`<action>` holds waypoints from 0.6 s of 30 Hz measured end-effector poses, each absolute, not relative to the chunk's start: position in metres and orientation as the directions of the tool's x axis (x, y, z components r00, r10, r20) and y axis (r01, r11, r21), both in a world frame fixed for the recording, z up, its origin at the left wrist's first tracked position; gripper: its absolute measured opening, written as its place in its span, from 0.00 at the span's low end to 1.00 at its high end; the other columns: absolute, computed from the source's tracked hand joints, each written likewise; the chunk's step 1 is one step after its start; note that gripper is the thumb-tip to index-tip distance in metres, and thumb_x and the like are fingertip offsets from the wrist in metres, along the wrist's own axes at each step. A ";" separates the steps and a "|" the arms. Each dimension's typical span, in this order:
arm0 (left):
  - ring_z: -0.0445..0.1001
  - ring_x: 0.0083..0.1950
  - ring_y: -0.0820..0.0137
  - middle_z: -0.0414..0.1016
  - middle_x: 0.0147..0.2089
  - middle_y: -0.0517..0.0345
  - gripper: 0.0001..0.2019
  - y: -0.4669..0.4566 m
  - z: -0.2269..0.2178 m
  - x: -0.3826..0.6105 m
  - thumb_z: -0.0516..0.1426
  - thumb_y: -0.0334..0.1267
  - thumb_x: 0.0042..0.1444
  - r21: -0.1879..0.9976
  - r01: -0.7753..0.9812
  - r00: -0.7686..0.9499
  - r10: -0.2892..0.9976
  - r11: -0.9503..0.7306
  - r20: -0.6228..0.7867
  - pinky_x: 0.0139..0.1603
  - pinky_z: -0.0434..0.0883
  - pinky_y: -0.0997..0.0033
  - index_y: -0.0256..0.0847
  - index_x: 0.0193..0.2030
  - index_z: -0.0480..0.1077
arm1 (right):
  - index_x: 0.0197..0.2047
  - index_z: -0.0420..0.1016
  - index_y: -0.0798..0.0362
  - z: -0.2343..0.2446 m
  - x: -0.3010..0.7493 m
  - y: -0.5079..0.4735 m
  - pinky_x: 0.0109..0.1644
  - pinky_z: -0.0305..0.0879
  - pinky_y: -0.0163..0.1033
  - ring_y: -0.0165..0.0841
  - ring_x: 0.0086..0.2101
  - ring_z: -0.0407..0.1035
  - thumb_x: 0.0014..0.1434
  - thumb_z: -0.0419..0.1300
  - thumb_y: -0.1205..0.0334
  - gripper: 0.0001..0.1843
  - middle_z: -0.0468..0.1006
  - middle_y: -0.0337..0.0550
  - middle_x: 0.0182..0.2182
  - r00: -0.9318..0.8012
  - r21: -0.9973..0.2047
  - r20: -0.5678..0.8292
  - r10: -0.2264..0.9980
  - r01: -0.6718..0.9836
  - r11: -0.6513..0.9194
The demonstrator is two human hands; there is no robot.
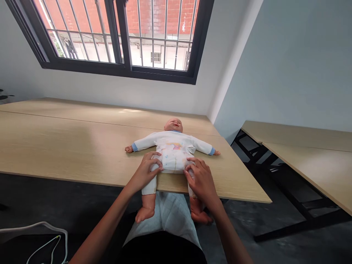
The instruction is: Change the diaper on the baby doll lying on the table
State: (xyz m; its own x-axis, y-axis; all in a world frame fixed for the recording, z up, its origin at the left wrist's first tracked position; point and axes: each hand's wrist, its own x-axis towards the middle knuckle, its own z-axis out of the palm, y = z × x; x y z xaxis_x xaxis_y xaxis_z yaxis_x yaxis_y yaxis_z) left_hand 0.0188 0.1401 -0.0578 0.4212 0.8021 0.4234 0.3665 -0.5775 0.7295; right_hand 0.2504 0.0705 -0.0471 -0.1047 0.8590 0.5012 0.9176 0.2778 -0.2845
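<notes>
A baby doll (173,145) in a white suit with blue cuffs lies face up near the front edge of a light wooden table (68,146), arms spread, legs hanging over the edge. My left hand (145,170) rests on the doll's left hip and thigh, fingers curled over the cloth at the waist. My right hand (200,178) sits on the other hip, fingers bent and pressing the cloth. Both hands grip the doll's white trousers (172,163) at the sides. A pale checked cloth (167,214) lies on my lap below the doll's feet.
A barred window (123,36) fills the wall behind the table. A second wooden table (302,146) on black legs stands to the right across a gap of dark floor. White cables (44,238) lie at the lower left.
</notes>
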 end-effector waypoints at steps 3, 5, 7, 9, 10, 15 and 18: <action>0.62 0.66 0.55 0.68 0.60 0.50 0.04 0.135 -0.057 0.018 0.61 0.34 0.56 0.711 0.392 0.442 0.797 -0.584 0.411 0.70 0.57 0.50 0.42 0.30 0.74 | 0.34 0.73 0.54 -0.050 0.248 0.067 0.56 0.64 0.53 0.46 0.55 0.65 0.59 0.64 0.73 0.06 0.74 0.48 0.55 -0.098 -0.283 0.474 0.875 0.924 0.256; 0.61 0.66 0.54 0.68 0.60 0.50 0.05 0.132 -0.057 0.019 0.61 0.34 0.55 0.700 0.405 0.439 0.797 -0.589 0.416 0.69 0.57 0.49 0.42 0.29 0.74 | 0.34 0.73 0.54 -0.050 0.248 0.066 0.56 0.64 0.55 0.47 0.55 0.65 0.59 0.63 0.73 0.05 0.73 0.49 0.56 -0.094 -0.305 0.461 0.882 0.917 0.257; 0.61 0.67 0.54 0.69 0.60 0.51 0.05 0.131 -0.055 0.019 0.62 0.35 0.55 0.714 0.387 0.428 0.800 -0.583 0.421 0.70 0.56 0.47 0.42 0.28 0.75 | 0.33 0.73 0.54 -0.050 0.252 0.067 0.58 0.63 0.57 0.48 0.55 0.65 0.60 0.62 0.70 0.04 0.72 0.49 0.56 -0.099 -0.371 0.453 0.886 0.882 0.289; 0.62 0.67 0.53 0.70 0.59 0.50 0.04 0.132 -0.054 0.017 0.64 0.38 0.53 0.776 0.321 0.382 0.824 -0.543 0.418 0.71 0.55 0.47 0.42 0.30 0.75 | 0.35 0.74 0.53 -0.050 0.261 0.072 0.62 0.60 0.58 0.48 0.56 0.65 0.62 0.62 0.65 0.03 0.73 0.49 0.56 -0.091 -0.505 0.464 0.881 0.790 0.348; 0.63 0.66 0.54 0.70 0.58 0.50 0.07 0.135 -0.053 0.016 0.65 0.41 0.51 0.827 0.270 0.328 0.855 -0.494 0.403 0.71 0.55 0.47 0.42 0.33 0.75 | 0.38 0.75 0.52 -0.050 0.268 0.076 0.63 0.59 0.58 0.47 0.56 0.65 0.62 0.62 0.60 0.04 0.73 0.50 0.55 -0.054 -0.595 0.470 0.881 0.718 0.361; 0.73 0.59 0.58 0.76 0.50 0.47 0.17 0.170 -0.049 0.005 0.63 0.51 0.55 0.992 -0.128 0.124 0.992 -0.002 0.018 0.62 0.70 0.58 0.40 0.42 0.71 | 0.51 0.71 0.52 -0.052 0.299 0.116 0.66 0.61 0.54 0.44 0.58 0.67 0.58 0.65 0.45 0.24 0.72 0.53 0.57 0.318 -0.987 0.152 0.936 0.097 0.127; 0.79 0.47 0.58 0.79 0.41 0.42 0.21 0.199 -0.049 0.011 0.58 0.56 0.59 0.985 -0.129 0.272 0.959 0.117 -0.078 0.50 0.78 0.61 0.36 0.35 0.72 | 0.43 0.73 0.55 -0.047 0.301 0.141 0.62 0.67 0.43 0.39 0.54 0.72 0.64 0.61 0.48 0.17 0.77 0.55 0.51 0.184 -0.955 -0.198 0.963 -0.259 -0.147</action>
State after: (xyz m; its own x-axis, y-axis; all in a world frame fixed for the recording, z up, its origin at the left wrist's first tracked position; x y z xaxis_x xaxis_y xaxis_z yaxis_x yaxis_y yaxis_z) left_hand 0.0107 0.1992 -0.0489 0.2720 0.9591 -0.0780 -0.1290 0.1167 0.9848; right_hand 0.3006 0.1413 -0.0467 0.1836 0.9628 -0.1983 -0.2587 -0.1473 -0.9547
